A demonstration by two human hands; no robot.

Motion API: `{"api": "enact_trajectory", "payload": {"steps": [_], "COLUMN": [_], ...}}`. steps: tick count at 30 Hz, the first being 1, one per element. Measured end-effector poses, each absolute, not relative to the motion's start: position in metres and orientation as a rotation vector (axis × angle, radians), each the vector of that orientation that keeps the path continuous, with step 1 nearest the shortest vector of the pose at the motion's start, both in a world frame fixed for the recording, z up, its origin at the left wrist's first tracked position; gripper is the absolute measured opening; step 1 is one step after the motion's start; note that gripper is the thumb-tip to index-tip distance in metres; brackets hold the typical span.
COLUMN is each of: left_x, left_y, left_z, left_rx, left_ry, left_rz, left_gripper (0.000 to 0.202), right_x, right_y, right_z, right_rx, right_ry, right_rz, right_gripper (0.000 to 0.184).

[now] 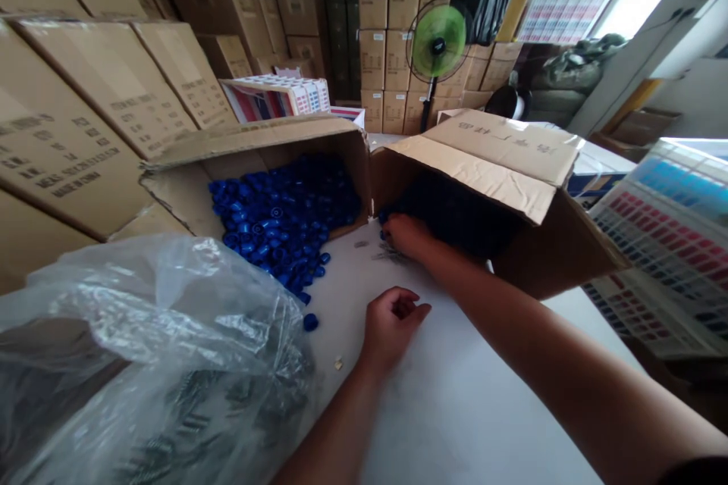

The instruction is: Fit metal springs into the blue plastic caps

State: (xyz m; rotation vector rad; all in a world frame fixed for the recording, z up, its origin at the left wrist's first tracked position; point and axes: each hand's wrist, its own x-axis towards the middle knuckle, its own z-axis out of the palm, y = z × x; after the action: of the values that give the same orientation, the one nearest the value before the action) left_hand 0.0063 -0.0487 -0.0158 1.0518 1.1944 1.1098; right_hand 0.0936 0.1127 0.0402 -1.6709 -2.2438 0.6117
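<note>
My right hand [406,235] reaches to the mouth of the right cardboard box [483,174]. Its fingers are pinched at a small blue plastic cap [383,232], partly hidden by the fingertips. More dark blue pieces lie in shadow inside that box. Just below this hand, several thin grey springs [391,255] lie on the white table [455,394]. My left hand [392,322] hovers over the table with loosely curled fingers, the thumb apart, and nothing visible in it. Left of it, blue plastic caps [273,216] spill out of the left cardboard box [255,138].
A clear plastic bag [187,318] with springs inside covers the front left. One loose blue cap [310,322] and a small pale scrap [338,364] lie on the table. Stacked cartons [102,83], a green fan [437,45] and printed crates [665,242] stand around.
</note>
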Motion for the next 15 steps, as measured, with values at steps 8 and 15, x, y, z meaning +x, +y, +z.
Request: {"api": "enact_trajectory", "payload": {"steps": [8,15], "left_x": [0.005,0.008], "left_y": [-0.064,-0.064], "left_z": [-0.015,-0.012], "left_rx": [1.224,1.557], "left_ry": [1.177,1.181], "left_rz": [1.394,1.250], "left_gripper": [0.048,0.024], "right_x": [0.155,0.179], "right_y": [-0.019,-0.035], "right_z": [0.040,0.024], "right_rx": [-1.450,-1.547], "right_ry": [-2.066,-1.854], "right_rz": [0.929,0.997], "right_gripper": [0.038,0.044]}}
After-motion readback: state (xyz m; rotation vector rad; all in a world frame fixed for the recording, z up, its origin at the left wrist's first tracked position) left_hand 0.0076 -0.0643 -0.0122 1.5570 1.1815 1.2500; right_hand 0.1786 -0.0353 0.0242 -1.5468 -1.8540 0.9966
